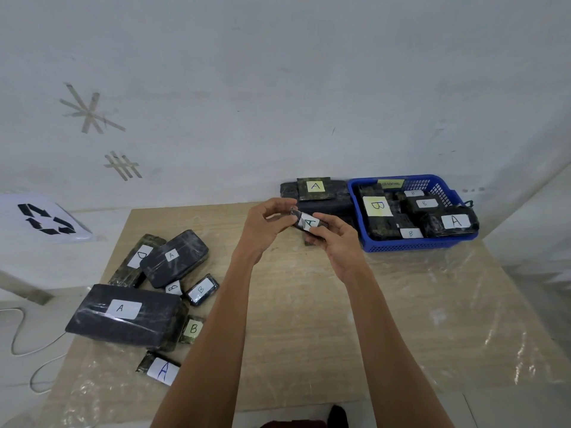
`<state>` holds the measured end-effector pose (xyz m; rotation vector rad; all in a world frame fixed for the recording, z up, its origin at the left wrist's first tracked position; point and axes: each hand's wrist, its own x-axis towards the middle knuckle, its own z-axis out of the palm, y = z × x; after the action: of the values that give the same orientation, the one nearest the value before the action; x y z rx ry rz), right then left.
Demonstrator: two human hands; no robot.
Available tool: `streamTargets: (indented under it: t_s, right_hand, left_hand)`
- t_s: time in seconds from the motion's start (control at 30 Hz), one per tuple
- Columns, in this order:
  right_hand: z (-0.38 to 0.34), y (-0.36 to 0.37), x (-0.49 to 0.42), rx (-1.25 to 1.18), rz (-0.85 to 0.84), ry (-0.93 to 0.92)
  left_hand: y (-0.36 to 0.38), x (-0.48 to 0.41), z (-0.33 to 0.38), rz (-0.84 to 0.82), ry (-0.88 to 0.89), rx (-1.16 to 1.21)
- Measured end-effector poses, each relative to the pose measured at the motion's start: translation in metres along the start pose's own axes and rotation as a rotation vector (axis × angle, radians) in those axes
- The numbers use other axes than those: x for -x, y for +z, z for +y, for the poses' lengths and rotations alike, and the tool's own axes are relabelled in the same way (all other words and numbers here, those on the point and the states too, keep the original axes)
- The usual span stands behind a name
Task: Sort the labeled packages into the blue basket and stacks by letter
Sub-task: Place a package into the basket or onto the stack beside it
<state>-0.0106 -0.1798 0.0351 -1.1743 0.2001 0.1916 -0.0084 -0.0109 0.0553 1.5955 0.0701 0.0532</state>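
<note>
Both hands hold one small dark package with a white "A" label (309, 223) above the far middle of the table. My left hand (267, 225) pinches its left end; my right hand (335, 239) grips its right end and underside. Just behind it a stack of dark packages topped by one with a yellow "A" label (314, 188) stands against the wall. The blue basket (411, 244) at the far right holds several packages, mostly labeled "B", and one labeled "A" (454, 222). A loose pile of labeled packages (154, 282) lies at the left.
The table (370, 319) is light wood under clear plastic film. In the left pile are a large "A" package (123, 313), a "D" package (136, 257), small "B" packages (200, 290) and an "A" package (160, 369) near the front edge. A white cable (18, 335) trails on the floor at the left.
</note>
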Motion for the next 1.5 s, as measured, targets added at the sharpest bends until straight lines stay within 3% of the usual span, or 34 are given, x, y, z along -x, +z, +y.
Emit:
streamTargets:
  t_s: [0.37,0.57,0.77,0.9,1.1,1.5]
  right_hand:
    - [0.000,0.000,0.004,0.009,-0.023,0.004]
    - [0.000,-0.003,0.002,0.217,-0.033,-0.050]
    - [0.008,-0.010,-0.008,0.699,-0.057,-0.367]
    - [0.000,-0.011,-0.018,0.868,-0.069,-0.535]
    - [-0.011,-0.013,-0.026,0.806,-0.185,-0.500]
    - [-0.014,-0.012,-0.027,0.743,-0.241,-0.495]
  left_hand:
    - [0.003,0.002,0.007,0.016,-0.016,0.036]
    - [0.005,0.000,0.006,0.040,-0.004,0.015]
    - [0.010,0.001,0.005,0.091,-0.017,0.001]
    - [0.009,0.006,0.008,0.080,-0.064,0.139]
    - [0.004,0.012,0.010,-0.058,-0.121,0.333]
    - [0.006,0.011,0.016,-0.063,-0.150,0.442]
